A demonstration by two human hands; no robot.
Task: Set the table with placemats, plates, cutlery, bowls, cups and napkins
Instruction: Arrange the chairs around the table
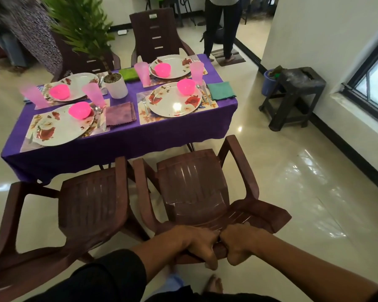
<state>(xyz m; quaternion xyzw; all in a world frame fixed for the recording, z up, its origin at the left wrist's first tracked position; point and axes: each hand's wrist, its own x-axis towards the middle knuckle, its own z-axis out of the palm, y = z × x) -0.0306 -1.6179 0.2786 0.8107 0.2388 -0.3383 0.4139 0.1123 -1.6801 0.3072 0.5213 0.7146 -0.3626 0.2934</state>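
My left hand [200,244] and my right hand [241,245] both grip the top edge of the backrest of a brown plastic chair [192,184], side by side. Beyond it, the table with a purple cloth [122,140] carries several floral placemats, each with a flowered plate [174,99], a pink bowl [186,86] and cutlery [203,92]. Pink cups [196,71] stand beside the plates. A teal napkin [221,90], a purple napkin [121,114] and a green napkin [128,74] lie next to the settings.
A second brown chair [81,212] stands to the left of the held one, another [157,35] at the far side. A potted plant [116,85] sits mid-table. A dark stool [292,94] and blue bucket [268,81] stand by the right wall. People stand behind the table.
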